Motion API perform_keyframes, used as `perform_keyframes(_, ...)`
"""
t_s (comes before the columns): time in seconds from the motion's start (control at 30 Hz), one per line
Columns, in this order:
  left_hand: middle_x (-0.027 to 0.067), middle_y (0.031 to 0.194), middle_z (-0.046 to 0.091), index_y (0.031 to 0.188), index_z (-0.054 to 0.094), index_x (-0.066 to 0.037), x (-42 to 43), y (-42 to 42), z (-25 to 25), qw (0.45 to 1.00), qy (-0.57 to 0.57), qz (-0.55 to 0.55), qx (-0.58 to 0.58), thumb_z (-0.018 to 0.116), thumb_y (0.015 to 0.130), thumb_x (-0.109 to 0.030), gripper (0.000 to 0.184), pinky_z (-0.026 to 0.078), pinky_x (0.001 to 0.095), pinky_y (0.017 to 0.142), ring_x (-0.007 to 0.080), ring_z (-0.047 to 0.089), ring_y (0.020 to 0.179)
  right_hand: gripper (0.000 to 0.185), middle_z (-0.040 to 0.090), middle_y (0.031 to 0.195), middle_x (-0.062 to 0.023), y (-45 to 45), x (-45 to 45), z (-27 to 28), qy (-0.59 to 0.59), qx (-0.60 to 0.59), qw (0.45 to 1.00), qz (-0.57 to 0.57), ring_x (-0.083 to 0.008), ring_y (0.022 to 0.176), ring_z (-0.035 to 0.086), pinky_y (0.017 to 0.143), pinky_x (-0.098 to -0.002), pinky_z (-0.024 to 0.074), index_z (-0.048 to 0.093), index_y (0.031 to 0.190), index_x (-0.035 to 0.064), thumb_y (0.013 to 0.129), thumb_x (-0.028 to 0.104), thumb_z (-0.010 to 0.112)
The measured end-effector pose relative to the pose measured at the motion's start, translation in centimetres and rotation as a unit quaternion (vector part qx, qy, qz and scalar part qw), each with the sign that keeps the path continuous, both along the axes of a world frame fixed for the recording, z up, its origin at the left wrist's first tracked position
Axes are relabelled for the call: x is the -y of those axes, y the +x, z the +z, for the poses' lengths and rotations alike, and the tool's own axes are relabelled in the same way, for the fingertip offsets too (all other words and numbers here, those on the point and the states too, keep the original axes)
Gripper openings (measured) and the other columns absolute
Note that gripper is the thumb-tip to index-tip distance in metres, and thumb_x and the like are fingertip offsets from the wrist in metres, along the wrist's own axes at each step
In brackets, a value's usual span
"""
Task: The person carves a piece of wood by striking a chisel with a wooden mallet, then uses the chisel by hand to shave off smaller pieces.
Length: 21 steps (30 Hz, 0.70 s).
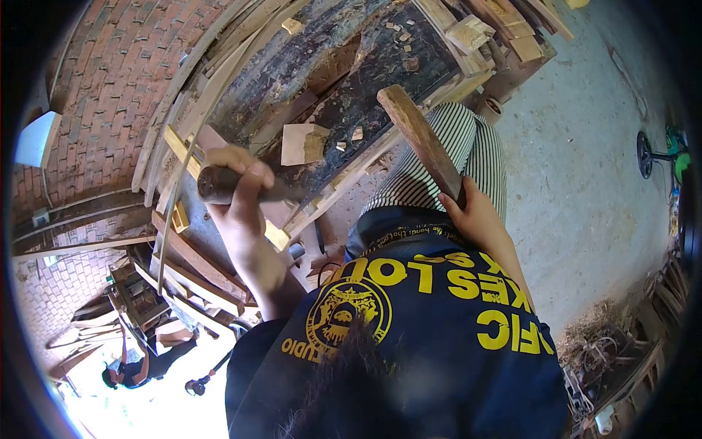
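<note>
My left hand (238,175) is closed around a chisel-like tool (214,185) with a thick, dark, rounded handle. Its narrower end points right and is blurred. In my right hand (475,212) is the lower end of a long, flat wooden bar (420,135), tilted up and to the left over my striped trousers. A pale wood block (301,144) with a rough-cut side lies on the dark bench top (380,91), apart from both hands. Small wood chips (357,133) lie beside the block.
Long wooden boards (212,73) line the bench's far left side by a brick wall (124,80). More timber pieces (504,29) are stacked at the upper right. A person (135,369) is in the lower left background. A pedestal fan (645,155) stands far right.
</note>
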<state>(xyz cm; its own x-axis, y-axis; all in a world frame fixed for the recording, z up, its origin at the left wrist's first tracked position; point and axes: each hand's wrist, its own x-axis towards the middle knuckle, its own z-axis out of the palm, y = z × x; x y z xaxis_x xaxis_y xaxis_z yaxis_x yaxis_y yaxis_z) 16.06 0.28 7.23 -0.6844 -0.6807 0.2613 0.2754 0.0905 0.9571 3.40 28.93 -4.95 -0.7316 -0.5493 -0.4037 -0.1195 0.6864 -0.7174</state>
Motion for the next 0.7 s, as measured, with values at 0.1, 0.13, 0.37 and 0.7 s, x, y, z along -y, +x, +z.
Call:
perform_keyframes(0.1, 0.0073, 0.076, 0.051, 0.083, 0.048, -0.007, -0.1, -1.9, -1.8, 0.998, -0.033, -0.022, -0.058, 0.060, 0.074, 0.010, 0.022, 0.046, 0.0273, 0.057, 0.0138, 0.051, 0.060, 0.045, 0.060, 0.074, -0.0300, 0.0, 0.3, 0.5, 0.021, -0.005, 1.000, 0.014, -0.0453, 0.073, 0.062, 0.064, -0.0475, 0.0479, 0.046, 0.099, -0.0052, 0.088, 0.035, 0.062)
perform_keyframes(0.13, 0.0066, 0.074, 0.052, 0.082, 0.050, -0.006, 0.3, -2.4, -2.9, 0.997, -0.049, -0.006, -0.060, 0.062, 0.076, 0.009, 0.020, 0.046, 0.0274, 0.056, 0.0138, 0.053, 0.059, 0.047, 0.061, 0.079, -0.0292, 0.0, 0.3, 0.5, 0.033, 0.005, 0.999, 0.013, -0.0445, 0.076, 0.062, 0.066, -0.0456, 0.0481, 0.046, 0.102, -0.0053, 0.088, 0.036, 0.062)
perform_keyframes(0.37, 0.0030, 0.069, 0.055, 0.074, 0.053, -0.005, -0.4, -3.8, -4.6, 0.989, -0.138, 0.055, 0.023, 0.066, 0.077, 0.006, 0.017, 0.044, 0.0251, 0.057, 0.0111, 0.054, 0.059, 0.048, 0.061, 0.080, -0.0288, 0.2, 0.0, 0.5, 0.046, -0.004, 0.999, 0.017, -0.0439, 0.077, 0.062, 0.067, -0.0447, 0.0482, 0.046, 0.105, -0.0057, 0.088, 0.036, 0.063)
perform_keyframes(0.7, 0.0021, 0.069, 0.055, 0.073, 0.054, -0.005, -0.3, -4.9, -5.2, 0.973, -0.216, 0.070, 0.035, 0.065, 0.073, 0.008, 0.017, 0.044, 0.0234, 0.061, 0.0094, 0.051, 0.062, 0.045, 0.060, 0.079, -0.0285, 0.1, -0.1, 0.4, 0.044, 0.012, 0.999, 0.009, -0.0442, 0.076, 0.062, 0.065, -0.0449, 0.0477, 0.046, 0.101, -0.0046, 0.087, 0.035, 0.063)
